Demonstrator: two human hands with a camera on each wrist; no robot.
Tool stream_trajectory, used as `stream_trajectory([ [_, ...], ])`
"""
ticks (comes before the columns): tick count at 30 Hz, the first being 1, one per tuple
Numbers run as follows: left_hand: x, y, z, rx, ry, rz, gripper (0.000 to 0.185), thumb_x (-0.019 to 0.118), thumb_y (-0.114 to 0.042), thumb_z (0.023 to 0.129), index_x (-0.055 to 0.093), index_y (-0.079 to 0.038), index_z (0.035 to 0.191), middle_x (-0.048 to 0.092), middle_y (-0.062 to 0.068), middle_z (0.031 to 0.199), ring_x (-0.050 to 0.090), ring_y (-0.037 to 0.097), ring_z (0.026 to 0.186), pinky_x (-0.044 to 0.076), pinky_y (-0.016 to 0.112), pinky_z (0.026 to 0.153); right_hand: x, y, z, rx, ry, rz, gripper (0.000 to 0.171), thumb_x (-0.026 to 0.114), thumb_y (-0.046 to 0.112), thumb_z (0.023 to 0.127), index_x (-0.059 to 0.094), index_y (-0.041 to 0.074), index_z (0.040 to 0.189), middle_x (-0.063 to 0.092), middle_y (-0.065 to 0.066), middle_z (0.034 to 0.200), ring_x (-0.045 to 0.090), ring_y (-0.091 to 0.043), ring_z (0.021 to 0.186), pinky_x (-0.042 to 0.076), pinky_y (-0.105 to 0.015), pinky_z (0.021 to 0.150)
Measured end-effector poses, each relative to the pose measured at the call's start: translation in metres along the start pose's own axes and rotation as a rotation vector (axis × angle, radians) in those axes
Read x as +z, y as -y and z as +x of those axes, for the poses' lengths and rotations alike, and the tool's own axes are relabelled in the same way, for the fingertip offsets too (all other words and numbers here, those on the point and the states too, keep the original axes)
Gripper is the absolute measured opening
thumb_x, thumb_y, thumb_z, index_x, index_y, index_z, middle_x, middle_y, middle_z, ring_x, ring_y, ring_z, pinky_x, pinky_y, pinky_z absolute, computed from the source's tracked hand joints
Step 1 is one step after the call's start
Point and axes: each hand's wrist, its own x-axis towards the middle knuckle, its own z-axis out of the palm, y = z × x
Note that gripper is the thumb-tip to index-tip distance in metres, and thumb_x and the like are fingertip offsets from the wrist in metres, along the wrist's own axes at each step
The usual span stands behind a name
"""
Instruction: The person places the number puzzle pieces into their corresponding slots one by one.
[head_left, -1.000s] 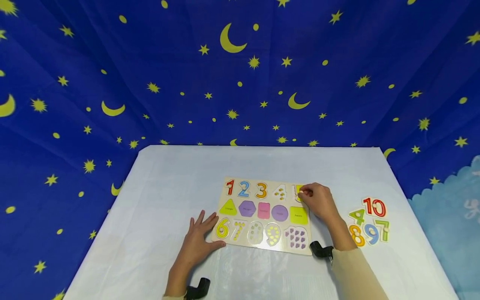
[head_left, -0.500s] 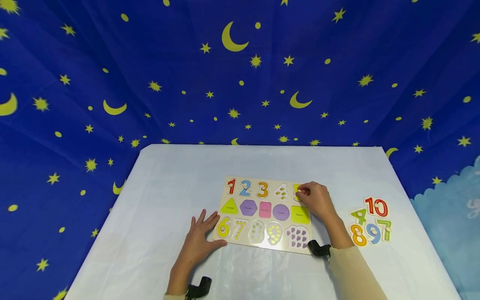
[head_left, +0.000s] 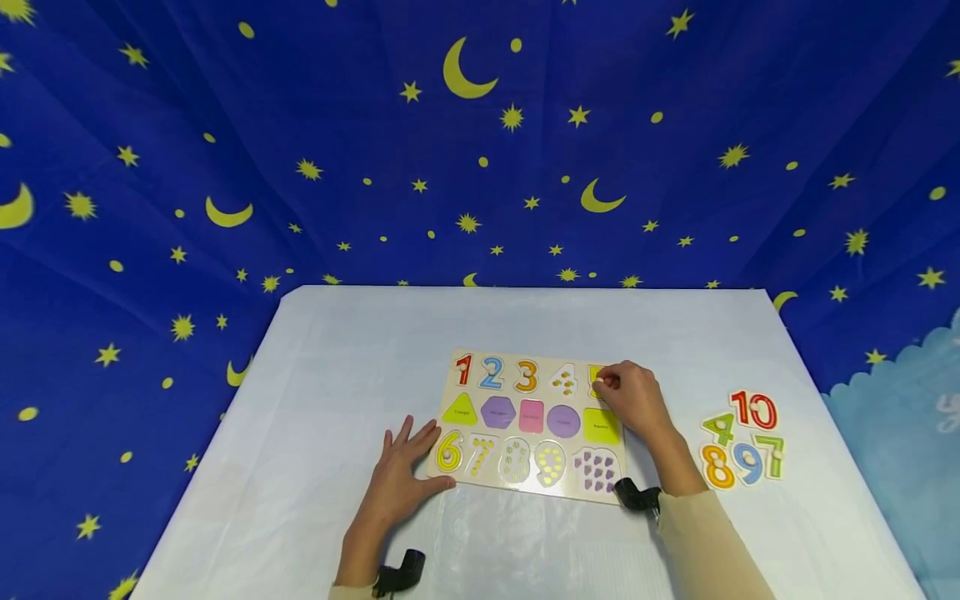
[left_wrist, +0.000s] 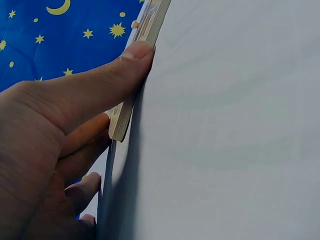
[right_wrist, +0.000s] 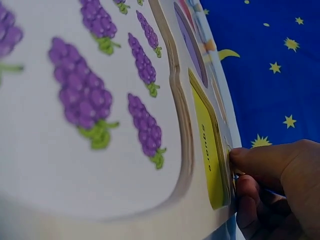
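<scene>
A wooden number puzzle board (head_left: 483,480) lies on the white table (head_left: 337,375). My left hand (head_left: 401,475) lies flat beside the board's left edge, thumb pressed against the board's edge (left_wrist: 131,102). My right hand (head_left: 633,400) is at the board's top right corner, fingers curled on the knob of the yellow 5 piece (head_left: 595,377), which sits in or just over its slot. Pieces 1, 2, 3 and 6 (head_left: 448,451) sit in the board. The yellow square (right_wrist: 207,150) lies just under my right fingers (right_wrist: 255,162).
Loose number pieces 10 (head_left: 753,410), 4, 8, 9 and 7 lie in a cluster on the table to the right of the board. A blue cloth with yellow stars and moons (head_left: 480,142) hangs behind and around the table.
Both hands stay in place; the picture only shifts slightly as the head moves. The right hand keeps its hold on the yellow 5 piece.
</scene>
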Motion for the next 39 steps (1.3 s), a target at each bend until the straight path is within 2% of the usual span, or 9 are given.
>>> stream_trajectory([
  [10,-0.003,-0.004,0.0,0.005,-0.005,-0.008,0.088,0.088,-0.043,0.062,0.054,-0.013,0.138,0.046,-0.004,0.144,0.016,0.025,0.144,0.0,0.048,0.117,-0.002,-0.003,0.0,-0.01,0.018,0.007,0.022,0.07,0.018,0.085,0.072,-0.001,0.097,0.06,-0.008,0.082,0.052,-0.023,0.073,0.045,-0.034,0.067],
  [16,-0.004,-0.005,0.0,0.011,-0.005,-0.004,0.088,0.088,-0.042,0.063,0.053,-0.013,0.138,0.046,-0.004,0.144,0.016,0.025,0.144,0.0,0.047,0.117,-0.005,-0.004,-0.001,-0.021,-0.005,0.003,0.024,0.071,0.019,0.085,0.072,0.001,0.101,0.061,-0.008,0.086,0.053,-0.023,0.076,0.046,-0.036,0.07],
  [39,-0.003,-0.004,-0.001,0.022,0.001,-0.023,0.088,0.088,-0.039,0.063,0.052,-0.012,0.139,0.045,-0.003,0.145,0.015,0.026,0.144,-0.001,0.049,0.116,-0.021,-0.018,-0.018,0.004,0.005,0.006,0.026,0.071,0.019,0.086,0.07,0.001,0.106,0.06,-0.007,0.086,0.053,-0.021,0.075,0.045,-0.034,0.067],
])
